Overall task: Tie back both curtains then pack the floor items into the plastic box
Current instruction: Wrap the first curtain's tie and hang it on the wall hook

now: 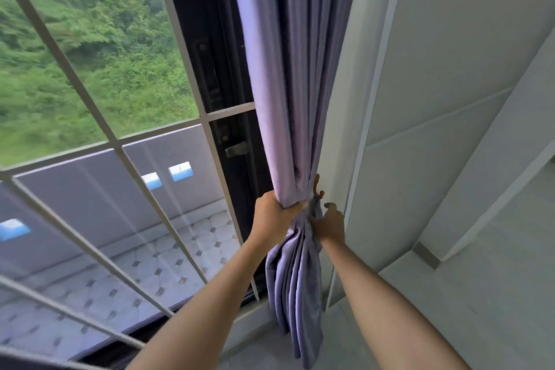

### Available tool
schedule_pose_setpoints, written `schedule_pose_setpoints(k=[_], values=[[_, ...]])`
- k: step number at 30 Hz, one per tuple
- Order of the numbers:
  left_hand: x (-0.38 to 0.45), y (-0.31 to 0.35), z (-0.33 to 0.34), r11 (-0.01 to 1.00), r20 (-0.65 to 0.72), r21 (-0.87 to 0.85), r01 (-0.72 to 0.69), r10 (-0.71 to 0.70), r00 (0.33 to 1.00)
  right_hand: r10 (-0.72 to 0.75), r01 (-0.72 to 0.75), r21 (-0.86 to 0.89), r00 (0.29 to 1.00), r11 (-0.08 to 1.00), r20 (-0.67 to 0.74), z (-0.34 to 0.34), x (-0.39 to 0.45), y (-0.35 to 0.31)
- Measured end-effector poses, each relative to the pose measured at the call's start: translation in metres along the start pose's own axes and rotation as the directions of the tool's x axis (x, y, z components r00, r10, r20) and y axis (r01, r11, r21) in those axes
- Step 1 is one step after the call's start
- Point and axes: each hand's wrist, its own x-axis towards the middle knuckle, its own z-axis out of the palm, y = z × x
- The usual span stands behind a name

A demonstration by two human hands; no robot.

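Observation:
A lilac curtain (pixel 285 84) hangs bunched against the right edge of the window, next to the pale wall. My left hand (pixel 274 213) clutches the gathered folds at about waist height. My right hand (pixel 329 224) is on the other side of the bunch, fingers spread against the fabric and a short grey tie-back strap (pixel 316 208). Just above my right hand a small hook (pixel 317 188) sticks out of the wall. Below my hands the curtain's loose lower part (pixel 297 294) falls to the floor. The plastic box and floor items are out of view.
The dark window frame with a handle (pixel 237 149) stands left of the curtain. White window bars (pixel 207 117) cross the glass, with a tiled balcony floor (pixel 168 261) and green trees outside. A pale wall (pixel 450 69) and light floor (pixel 495 294) lie to the right.

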Motion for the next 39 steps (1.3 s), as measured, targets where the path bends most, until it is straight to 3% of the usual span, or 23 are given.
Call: schedule_pose_setpoints(k=[5, 8, 14, 20, 24, 29, 33, 39], values=[[-0.013, -0.006, 0.011, 0.998, -0.112, 0.043, -0.041, 0.046, 0.993, -0.034, 0.033, -0.059, 0.999, 0.998, -0.028, 0.015, 0.02, 0.001], [-0.019, -0.009, 0.017, 0.989, -0.139, 0.125, -0.077, 0.095, 0.986, -0.073, 0.072, -0.01, 0.996, 0.997, -0.042, 0.016, 0.017, 0.004], [-0.027, -0.013, 0.027, 0.952, -0.181, 0.275, -0.134, 0.188, 0.965, -0.113, 0.137, 0.069, 0.953, 0.988, -0.281, 0.006, -0.028, 0.021], [-0.024, -0.012, 0.029, 0.952, -0.207, 0.28, -0.125, 0.187, 0.96, -0.198, 0.189, -0.058, 0.954, 0.98, -0.225, 0.001, -0.079, 0.043], [-0.021, -0.01, 0.027, 0.961, -0.198, 0.257, -0.106, 0.159, 0.967, -0.164, 0.15, -0.076, 0.957, 0.986, -0.239, 0.0, -0.101, 0.045], [-0.023, -0.012, 0.024, 0.973, -0.168, 0.202, -0.113, 0.148, 0.975, -0.134, 0.119, -0.106, 0.979, 0.987, -0.153, -0.005, -0.124, 0.035], [-0.028, -0.008, 0.025, 0.985, -0.184, 0.144, -0.1, 0.126, 0.975, -0.122, 0.126, 0.013, 0.979, 0.992, -0.165, -0.007, -0.149, 0.022], [-0.026, -0.007, 0.019, 0.99, -0.153, 0.118, -0.076, 0.094, 0.984, -0.154, 0.227, 0.207, 0.935, 0.952, -0.318, 0.001, -0.17, 0.005]])
